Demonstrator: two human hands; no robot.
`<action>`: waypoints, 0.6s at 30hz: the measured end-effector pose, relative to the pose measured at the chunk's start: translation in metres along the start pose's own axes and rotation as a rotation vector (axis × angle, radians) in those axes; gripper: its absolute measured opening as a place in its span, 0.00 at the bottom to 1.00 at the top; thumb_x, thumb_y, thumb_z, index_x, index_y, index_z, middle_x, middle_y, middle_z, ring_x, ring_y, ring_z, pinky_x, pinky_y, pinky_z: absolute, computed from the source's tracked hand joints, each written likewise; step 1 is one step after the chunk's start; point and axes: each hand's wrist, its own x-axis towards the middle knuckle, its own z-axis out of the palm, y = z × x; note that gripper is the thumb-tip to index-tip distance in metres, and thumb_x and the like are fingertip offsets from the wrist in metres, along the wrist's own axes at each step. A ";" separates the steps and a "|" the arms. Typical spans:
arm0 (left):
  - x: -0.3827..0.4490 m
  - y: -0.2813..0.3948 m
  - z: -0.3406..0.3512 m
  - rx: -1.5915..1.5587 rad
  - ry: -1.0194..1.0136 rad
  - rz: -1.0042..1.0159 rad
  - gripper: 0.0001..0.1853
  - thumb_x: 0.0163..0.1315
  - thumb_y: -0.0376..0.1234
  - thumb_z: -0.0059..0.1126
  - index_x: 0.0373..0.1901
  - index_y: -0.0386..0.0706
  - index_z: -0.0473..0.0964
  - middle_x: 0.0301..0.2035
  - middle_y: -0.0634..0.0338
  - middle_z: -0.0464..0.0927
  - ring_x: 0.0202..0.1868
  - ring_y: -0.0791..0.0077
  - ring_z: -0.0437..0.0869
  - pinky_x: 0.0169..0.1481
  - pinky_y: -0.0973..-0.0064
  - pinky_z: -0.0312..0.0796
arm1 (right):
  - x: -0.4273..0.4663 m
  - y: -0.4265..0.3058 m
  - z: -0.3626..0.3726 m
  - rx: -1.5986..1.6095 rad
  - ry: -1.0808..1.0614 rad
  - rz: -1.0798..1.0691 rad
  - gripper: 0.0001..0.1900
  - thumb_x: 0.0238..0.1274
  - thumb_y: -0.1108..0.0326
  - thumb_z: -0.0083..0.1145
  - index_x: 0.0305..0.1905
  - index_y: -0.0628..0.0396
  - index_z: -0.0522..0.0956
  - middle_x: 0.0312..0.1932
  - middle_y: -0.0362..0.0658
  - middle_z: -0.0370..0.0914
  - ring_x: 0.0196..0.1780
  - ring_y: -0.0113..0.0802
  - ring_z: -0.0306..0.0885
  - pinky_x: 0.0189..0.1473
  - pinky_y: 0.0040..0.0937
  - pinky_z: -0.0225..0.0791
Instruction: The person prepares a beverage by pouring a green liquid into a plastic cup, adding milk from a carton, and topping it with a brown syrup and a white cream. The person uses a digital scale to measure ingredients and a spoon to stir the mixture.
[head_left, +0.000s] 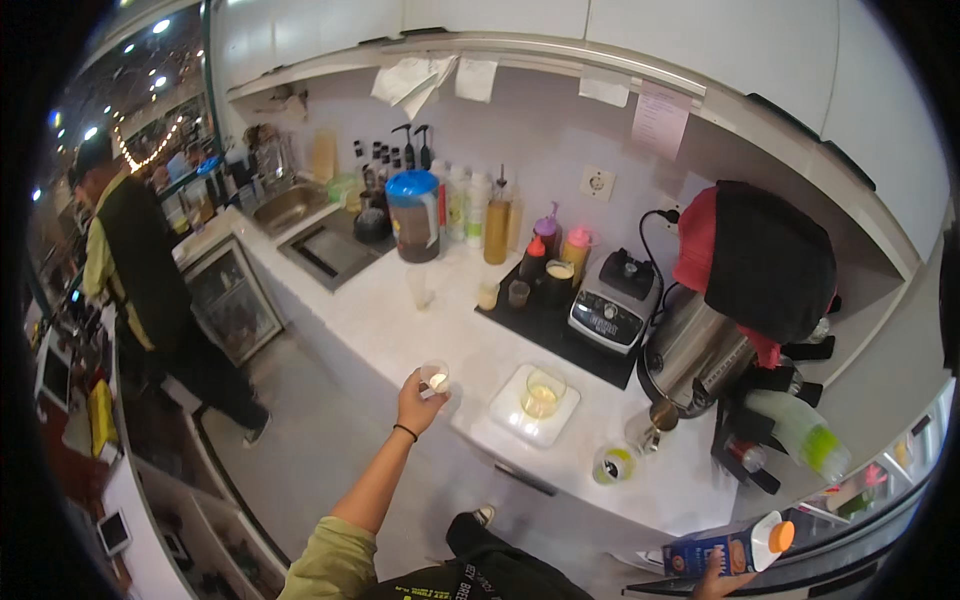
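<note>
My left hand (422, 406) holds a small clear cup (435, 377) with a little pale content in it, just off the front edge of the white counter (375, 330). At the lower right, my right hand (721, 577) grips a blue and white drink carton (709, 551) with an orange screw cap. To the right of my left hand, a clear glass (545, 390) with pale yellow liquid stands on a white, flat kitchen scale (517, 424). Farther right are another clear cup (615, 461) with green and dark markings and a metal jigger (660, 424).
A blender base (611, 304) and several sauce bottles (532, 259) stand on a black mat. Behind them are a blue-lidded pitcher (412, 217) and, at the right, a steel urn (697, 349). A co-worker (142, 247) stands at the left. A cooler (862, 487) is at far right.
</note>
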 end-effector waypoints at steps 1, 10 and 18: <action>0.023 -0.008 0.004 -0.017 -0.008 -0.009 0.27 0.55 0.26 0.76 0.59 0.41 0.79 0.53 0.58 0.83 0.54 0.66 0.86 0.54 0.69 0.83 | -0.018 0.015 0.020 0.072 0.022 0.006 0.52 0.52 0.82 0.75 0.80 0.65 0.54 0.67 0.56 0.74 0.51 0.42 0.84 0.56 0.39 0.83; 0.117 -0.068 0.029 0.142 -0.037 0.050 0.30 0.56 0.25 0.71 0.63 0.37 0.74 0.52 0.52 0.80 0.52 0.56 0.85 0.57 0.63 0.81 | -0.071 -0.011 0.127 0.232 -0.166 0.526 0.46 0.46 0.69 0.80 0.71 0.65 0.65 0.59 0.54 0.81 0.52 0.41 0.85 0.57 0.38 0.81; 0.062 0.117 0.034 -0.157 -0.579 0.772 0.18 0.60 0.26 0.67 0.53 0.38 0.79 0.50 0.50 0.78 0.47 0.52 0.82 0.56 0.57 0.77 | -0.036 -0.125 0.235 0.673 -0.707 0.553 0.51 0.25 0.59 0.88 0.63 0.64 0.74 0.53 0.49 0.85 0.53 0.39 0.86 0.59 0.35 0.77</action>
